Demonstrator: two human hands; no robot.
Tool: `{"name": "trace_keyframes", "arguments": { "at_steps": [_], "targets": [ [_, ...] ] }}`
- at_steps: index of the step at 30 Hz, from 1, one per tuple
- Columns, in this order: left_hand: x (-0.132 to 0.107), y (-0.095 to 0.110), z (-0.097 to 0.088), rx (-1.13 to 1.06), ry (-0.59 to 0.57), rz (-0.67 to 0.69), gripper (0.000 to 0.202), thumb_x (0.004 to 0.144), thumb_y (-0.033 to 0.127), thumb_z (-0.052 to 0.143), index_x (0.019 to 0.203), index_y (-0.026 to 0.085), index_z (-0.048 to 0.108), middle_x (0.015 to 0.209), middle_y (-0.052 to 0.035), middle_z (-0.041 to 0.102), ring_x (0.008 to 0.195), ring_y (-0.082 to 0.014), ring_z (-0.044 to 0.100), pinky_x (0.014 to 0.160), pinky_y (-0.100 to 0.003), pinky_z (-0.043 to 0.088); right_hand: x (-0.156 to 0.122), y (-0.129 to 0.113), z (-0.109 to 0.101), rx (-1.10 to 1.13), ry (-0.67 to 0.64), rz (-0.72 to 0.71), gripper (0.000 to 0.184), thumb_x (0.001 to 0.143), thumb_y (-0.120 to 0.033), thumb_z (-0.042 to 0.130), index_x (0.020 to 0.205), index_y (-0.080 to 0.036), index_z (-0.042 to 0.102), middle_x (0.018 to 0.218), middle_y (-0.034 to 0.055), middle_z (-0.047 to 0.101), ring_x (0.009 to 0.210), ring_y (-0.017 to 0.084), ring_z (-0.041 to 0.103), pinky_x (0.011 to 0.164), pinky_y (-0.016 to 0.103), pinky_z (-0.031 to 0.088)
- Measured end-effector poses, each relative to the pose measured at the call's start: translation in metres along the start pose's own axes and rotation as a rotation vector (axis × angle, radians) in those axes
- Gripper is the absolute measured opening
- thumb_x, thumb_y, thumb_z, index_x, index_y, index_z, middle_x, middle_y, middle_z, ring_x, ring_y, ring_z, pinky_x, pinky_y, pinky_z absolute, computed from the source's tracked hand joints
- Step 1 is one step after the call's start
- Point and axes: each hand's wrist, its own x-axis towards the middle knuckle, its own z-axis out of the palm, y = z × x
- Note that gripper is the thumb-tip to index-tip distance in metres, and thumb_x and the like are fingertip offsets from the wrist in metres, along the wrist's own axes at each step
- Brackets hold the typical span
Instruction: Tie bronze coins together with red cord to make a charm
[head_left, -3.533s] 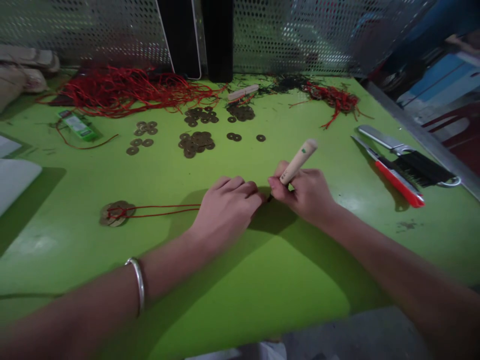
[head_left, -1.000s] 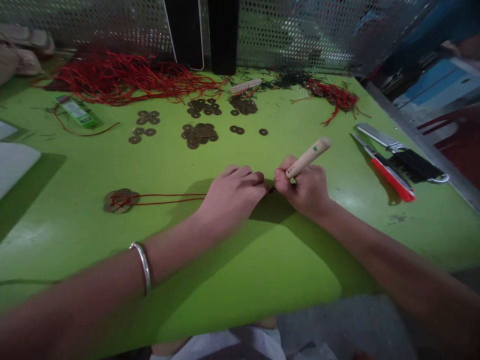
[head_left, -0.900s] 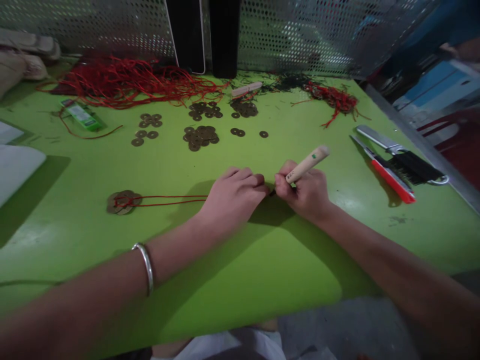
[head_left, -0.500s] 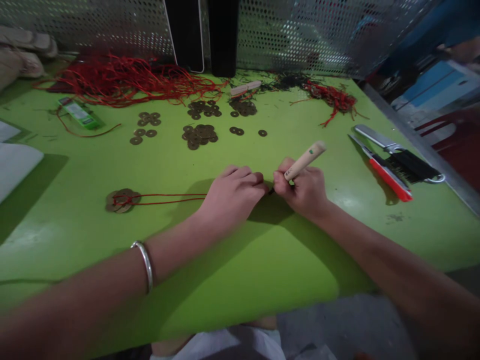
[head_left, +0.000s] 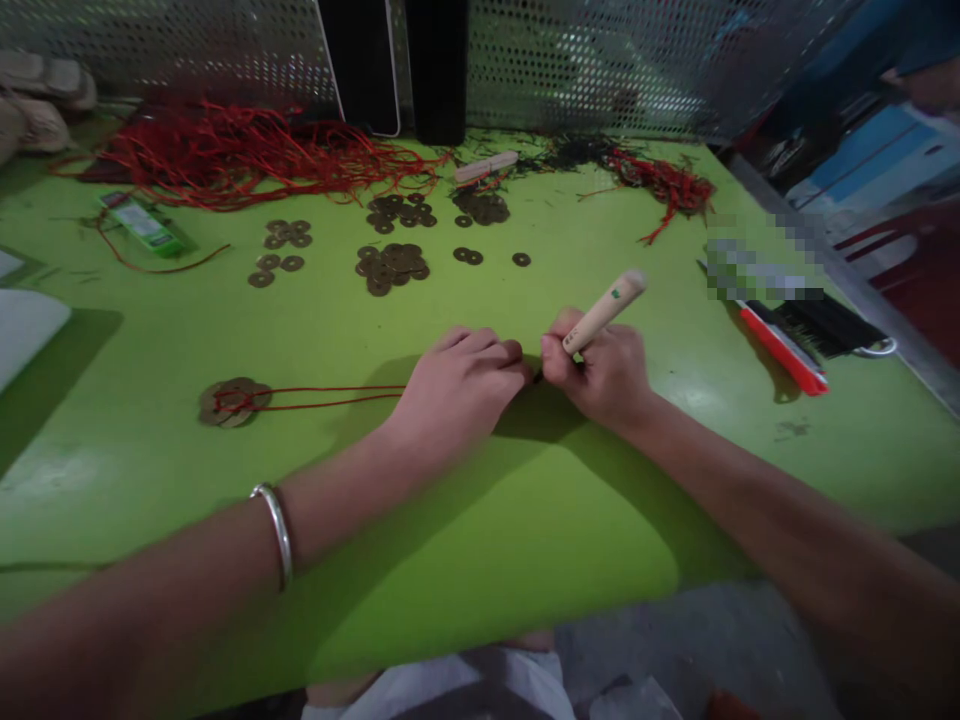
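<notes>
Across the back of the green counter (head_left: 450, 520), against a perforated metal panel (head_left: 585, 70), a loose heap of red cord (head_left: 255, 155) spreads out to the left of two black upright slabs (head_left: 367, 65). Right of them lie a pale bundle (head_left: 487, 166), dark clippings (head_left: 581, 150) and a smaller red tangle (head_left: 667, 182). A red-handled pointed tool (head_left: 784, 350) rests near the right edge, beside a black-and-metal tool (head_left: 832, 322) whose upper part is pixelated. On the left, a white sheet (head_left: 30, 330) juts in, and a small green packet (head_left: 142, 222) with a pale label has a thin cord lying about it.

Between these, round bronze-coloured coins with holes in the middle sit in heaps, the larger coin pile (head_left: 394, 268) overlapping itself, while a single coin (head_left: 516, 260) lies apart.

Nearer the person, a flower-shaped coin cluster (head_left: 235, 418) lies flat, bound with red; two smooth parallel cords (head_left: 337, 389) run from it under the left hand (head_left: 465, 385). That hand lies curled over them, hiding its fingertips, so whether it pinches them cannot be told. The right hand (head_left: 604, 370) grips a tilted, light wooden-handled tool (head_left: 606, 310), its dark tip just beside the left fingers. A shiny silver bangle (head_left: 282, 530) circles the left wrist.
</notes>
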Motion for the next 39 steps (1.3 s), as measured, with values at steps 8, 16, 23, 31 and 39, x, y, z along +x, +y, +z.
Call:
{"name": "trace_keyframes", "arguments": {
  "at_steps": [8,16,23,31,39],
  "targets": [
    [0.0011,0.0016,-0.0017,0.02,0.013,0.005,0.014,0.081,0.014,0.06,0.092,0.016,0.068,0.089,-0.0018,0.07,0.08,-0.0164,0.058,0.076,-0.031,0.044,0.0002,-0.0001,-0.0001,0.036,-0.033,0.048,0.026,0.088,-0.021,0.038,0.062,-0.019,0.04,0.043,-0.0056,0.042,0.034,0.006,0.036,0.035,0.02,0.026],
    [0.0006,0.0009,-0.0008,0.022,0.014,0.0,0.014,0.082,0.013,0.059,0.092,0.016,0.068,0.087,-0.0018,0.07,0.078,-0.016,0.057,0.074,-0.031,0.043,-0.0011,0.0013,0.0015,0.057,-0.038,0.065,0.027,0.09,-0.023,0.036,0.063,-0.02,0.039,0.043,-0.0059,0.04,0.033,0.006,0.033,0.033,0.02,0.025],
    [0.0006,0.0014,-0.0018,0.03,0.014,-0.002,0.012,0.082,0.014,0.059,0.09,0.015,0.068,0.087,-0.0019,0.07,0.078,-0.0163,0.057,0.075,-0.031,0.043,-0.0012,0.0018,0.0016,0.07,-0.031,0.075,0.027,0.089,-0.023,0.038,0.062,-0.02,0.037,0.043,-0.0065,0.038,0.034,0.006,0.032,0.034,0.019,0.025],
    [0.0005,0.0007,-0.0016,0.028,0.013,0.006,0.012,0.081,0.015,0.061,0.09,0.016,0.069,0.086,-0.0021,0.07,0.077,-0.016,0.058,0.074,-0.031,0.044,-0.0006,0.002,0.001,0.085,-0.04,0.069,0.027,0.089,-0.022,0.037,0.062,-0.021,0.036,0.042,-0.007,0.036,0.033,0.006,0.031,0.033,0.02,0.024],
    [0.0009,-0.0003,-0.0013,0.008,0.031,0.011,0.014,0.083,0.013,0.057,0.09,0.016,0.069,0.087,-0.002,0.07,0.078,-0.0159,0.058,0.075,-0.031,0.044,-0.0013,-0.0008,-0.001,0.069,-0.066,0.111,0.026,0.089,-0.022,0.038,0.063,-0.02,0.038,0.044,-0.0063,0.039,0.034,0.006,0.034,0.034,0.021,0.026]
  ]
}}
